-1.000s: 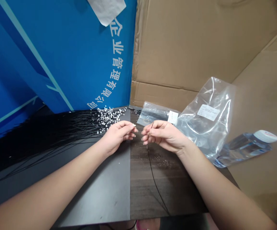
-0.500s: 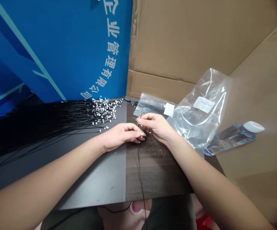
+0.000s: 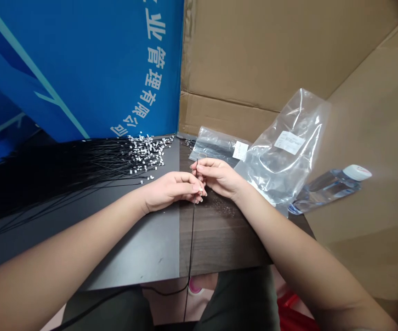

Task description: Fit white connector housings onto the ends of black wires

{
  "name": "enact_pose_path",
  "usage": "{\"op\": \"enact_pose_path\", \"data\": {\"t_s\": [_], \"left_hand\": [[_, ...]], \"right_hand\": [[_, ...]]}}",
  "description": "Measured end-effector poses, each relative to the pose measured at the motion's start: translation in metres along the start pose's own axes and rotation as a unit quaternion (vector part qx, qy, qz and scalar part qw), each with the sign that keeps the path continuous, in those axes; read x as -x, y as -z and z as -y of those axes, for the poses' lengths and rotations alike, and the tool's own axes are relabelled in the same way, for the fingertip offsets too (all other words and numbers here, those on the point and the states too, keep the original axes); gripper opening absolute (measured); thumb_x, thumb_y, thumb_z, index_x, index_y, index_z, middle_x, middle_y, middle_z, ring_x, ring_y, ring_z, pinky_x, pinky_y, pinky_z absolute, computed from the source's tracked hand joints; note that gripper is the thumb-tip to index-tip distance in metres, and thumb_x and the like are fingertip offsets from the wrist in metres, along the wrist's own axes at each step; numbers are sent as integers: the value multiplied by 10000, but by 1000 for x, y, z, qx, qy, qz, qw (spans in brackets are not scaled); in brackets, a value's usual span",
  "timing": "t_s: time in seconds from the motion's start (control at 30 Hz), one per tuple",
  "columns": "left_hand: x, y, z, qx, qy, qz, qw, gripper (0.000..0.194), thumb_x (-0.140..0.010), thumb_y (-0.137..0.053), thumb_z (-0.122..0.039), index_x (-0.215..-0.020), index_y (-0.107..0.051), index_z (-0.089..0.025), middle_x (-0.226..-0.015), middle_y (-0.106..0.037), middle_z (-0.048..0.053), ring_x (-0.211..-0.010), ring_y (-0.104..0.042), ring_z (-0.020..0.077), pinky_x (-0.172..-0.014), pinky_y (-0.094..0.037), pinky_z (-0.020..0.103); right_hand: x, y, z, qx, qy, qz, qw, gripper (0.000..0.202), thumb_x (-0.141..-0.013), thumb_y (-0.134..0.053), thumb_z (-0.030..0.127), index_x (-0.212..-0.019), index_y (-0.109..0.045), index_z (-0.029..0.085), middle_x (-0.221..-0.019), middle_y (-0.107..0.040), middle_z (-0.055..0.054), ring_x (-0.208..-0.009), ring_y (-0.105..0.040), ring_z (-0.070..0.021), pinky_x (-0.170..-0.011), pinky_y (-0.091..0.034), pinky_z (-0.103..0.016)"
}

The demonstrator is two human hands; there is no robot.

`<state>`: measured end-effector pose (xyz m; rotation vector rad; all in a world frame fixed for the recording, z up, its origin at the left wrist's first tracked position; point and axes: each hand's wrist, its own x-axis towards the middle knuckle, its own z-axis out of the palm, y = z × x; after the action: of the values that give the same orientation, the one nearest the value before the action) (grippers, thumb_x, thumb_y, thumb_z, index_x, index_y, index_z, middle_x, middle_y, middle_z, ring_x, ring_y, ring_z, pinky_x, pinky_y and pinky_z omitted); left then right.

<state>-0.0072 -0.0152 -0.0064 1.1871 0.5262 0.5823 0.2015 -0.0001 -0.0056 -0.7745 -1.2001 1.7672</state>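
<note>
A thin black cable (image 3: 192,236) runs up from below the table edge to both hands. My left hand (image 3: 173,189) pinches it between thumb and fingers, and a small white bit shows at the fingertips, too small to name. Just above and to the right, my right hand (image 3: 218,175) is closed on the cable's upper part, whose tip (image 3: 197,162) pokes up past the fingers. Left of my hands lies a large heap of black cables (image 3: 64,170), many ending in small white connectors (image 3: 147,149).
Behind my right hand lie a small clear bag (image 3: 213,140) with dark contents and a large clear plastic bag (image 3: 275,161). A water bottle (image 3: 326,191) lies at the right. Small crumbs (image 3: 224,208) dot the brown tabletop (image 3: 230,248). Blue panel (image 3: 92,59) and cardboard (image 3: 240,50) stand behind.
The view has shifted slightly. Both hands stay pinched on the cable, close together, and its hanging part has swung a little to the left.
</note>
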Motion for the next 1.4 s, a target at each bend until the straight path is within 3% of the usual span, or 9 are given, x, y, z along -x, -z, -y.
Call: {"op": "enact_pose_path", "data": {"t_s": [0.2, 0.5, 0.63, 0.77, 0.87, 1.07, 1.4], "left_hand": [[4, 2, -4, 69, -8, 72, 995, 163, -846, -866, -298, -860, -814, -144, -968, -769, 103, -885, -739, 195, -850, -580, 343], [5, 6, -6, 64, 3, 66, 996, 138, -843, -861, -286, -871, -815, -159, -1096, -790, 139, -1001, -757, 238, -934, -599, 396], [3, 12, -10, 54, -5, 2, 999, 152, -815, -881, -290, -867, -813, -165, -1073, -789, 116, -999, -752, 229, -931, -600, 387], [-4, 23, -10, 33, -57, -173, 983, 201, -768, -916, -318, -836, -791, -177, -939, -768, 51, -829, -710, 141, -817, -580, 292], [-7, 27, -8, 11, -80, -252, 964, 237, -741, -929, -346, -808, -778, -177, -871, -740, 27, -752, -663, 111, -771, -561, 269], [-9, 19, -6, -6, -85, -268, 960, 262, -709, -929, -366, -805, -777, -176, -854, -736, 32, -751, -654, 122, -776, -553, 286], [-8, 12, -6, -32, -93, -256, 962, 294, -701, -929, -384, -785, -751, -165, -791, -718, 23, -721, -638, 118, -742, -526, 278]], "right_hand": [[0, 2, -3, -46, -4, 67, 997, 288, -754, -953, 331, -911, -769, 176, -860, -728, 0, -655, -624, -96, -650, -573, -249], [0, 3, -3, -40, 10, 76, 996, 202, -835, -894, 292, -856, -742, 161, -852, -721, -11, -654, -626, -91, -633, -547, -231], [1, 2, 4, -28, 23, 36, 999, 173, -843, -874, 273, -820, -742, 165, -774, -721, -7, -632, -629, -91, -608, -508, -220], [4, 0, 9, -1, 32, -19, 999, 176, -818, -879, 276, -799, -736, 174, -855, -775, -40, -634, -618, -88, -602, -494, -229], [5, -2, 9, 28, 13, -32, 999, 207, -800, -893, 309, -823, -735, 177, -860, -785, -52, -608, -608, -87, -567, -471, -231], [4, -8, 3, 77, -1, -18, 997, 279, -770, -914, 358, -907, -759, 171, -790, -770, -30, -568, -580, -78, -518, -428, -220], [4, -12, 0, 102, -3, -26, 994, 245, -799, -889, 381, -830, -761, 175, -726, -748, -14, -540, -542, -71, -488, -395, -211]]}}
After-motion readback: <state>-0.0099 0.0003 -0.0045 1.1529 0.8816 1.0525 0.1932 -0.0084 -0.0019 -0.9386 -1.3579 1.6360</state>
